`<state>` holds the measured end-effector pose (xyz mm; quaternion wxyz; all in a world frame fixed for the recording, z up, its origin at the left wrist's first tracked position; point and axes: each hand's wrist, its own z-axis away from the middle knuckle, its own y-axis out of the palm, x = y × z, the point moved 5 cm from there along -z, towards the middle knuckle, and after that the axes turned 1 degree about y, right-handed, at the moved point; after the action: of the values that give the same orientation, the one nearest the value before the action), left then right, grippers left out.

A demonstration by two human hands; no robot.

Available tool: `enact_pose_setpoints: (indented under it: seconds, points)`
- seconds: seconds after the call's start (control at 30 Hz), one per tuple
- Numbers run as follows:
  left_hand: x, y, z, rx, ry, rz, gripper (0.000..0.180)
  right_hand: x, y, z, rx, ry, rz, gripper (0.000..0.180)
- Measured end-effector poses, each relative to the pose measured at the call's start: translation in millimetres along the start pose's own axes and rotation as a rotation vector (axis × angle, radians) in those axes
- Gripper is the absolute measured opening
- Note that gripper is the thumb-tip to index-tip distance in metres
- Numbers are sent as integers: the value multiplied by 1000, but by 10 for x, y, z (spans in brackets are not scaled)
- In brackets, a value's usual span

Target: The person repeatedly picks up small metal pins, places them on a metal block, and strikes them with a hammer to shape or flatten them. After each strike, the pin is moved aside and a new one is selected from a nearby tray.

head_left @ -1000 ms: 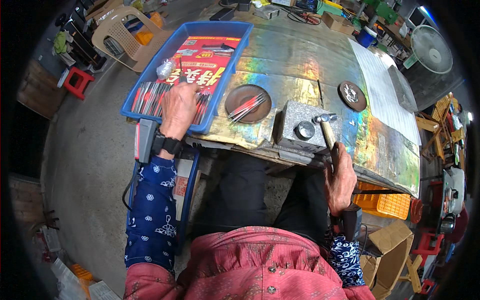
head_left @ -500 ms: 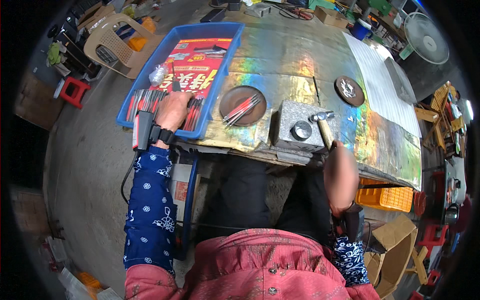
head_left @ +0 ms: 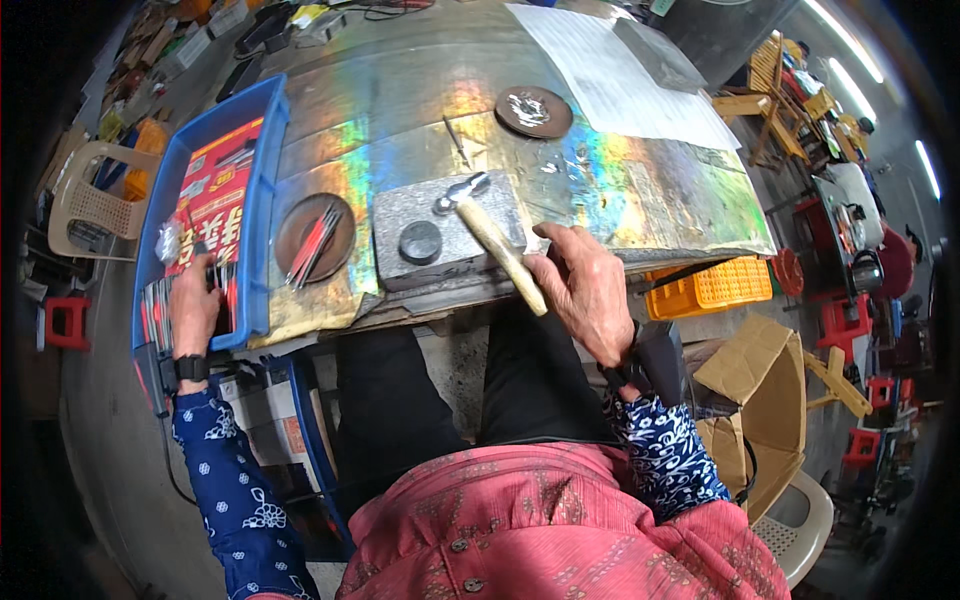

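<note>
My left hand point(head_left: 194, 308) reaches into the blue plastic tray point(head_left: 262, 200) at the left. It lies over a row of thin sticks with red and black parts point(head_left: 158, 310); its thumb and forefinger look spread, and the other fingertips are hidden. My right hand point(head_left: 588, 295) is open beside the hammer point(head_left: 500, 255), thumb close to the wooden handle, not wrapped around it. The hammer's head rests on a grey stone block point(head_left: 455, 225), and its handle sticks out over the table's front edge. A round dark metal piece point(head_left: 420, 242) sits on the block too.
A brown dish point(head_left: 296, 215) between tray and block holds several red sticks point(head_left: 315, 245). Another brown dish point(head_left: 552, 112) with small shiny bits stands farther back, near a white sheet point(head_left: 625, 80). A thin rod point(head_left: 456, 140) lies behind the block. A yellow crate point(head_left: 712, 287) and a cardboard box point(head_left: 755, 390) are at the right.
The view has swung right, so the table appears shifted left. My right hand has moved from the hammer handle's end to beside the handle, fingers apart. My left hand remains in the tray.
</note>
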<state>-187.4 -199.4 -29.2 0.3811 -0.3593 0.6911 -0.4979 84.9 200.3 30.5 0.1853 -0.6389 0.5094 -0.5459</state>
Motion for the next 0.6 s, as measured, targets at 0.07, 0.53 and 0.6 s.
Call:
enact_pose_setpoints:
  seconds: [0.07, 0.53, 0.6]
  points:
    - [117, 44, 26, 85, -175, 110, 35, -179, -55, -52, -25, -8, 72, 23]
    - [-312, -439, 129, -221, -83, 354, 19, -1100, 127, -476, 74, 31, 435, 16]
    - [-426, -492, 140, -288, -78, 637, 19, -1118, 162, -506, 72, -22, 456, 12]
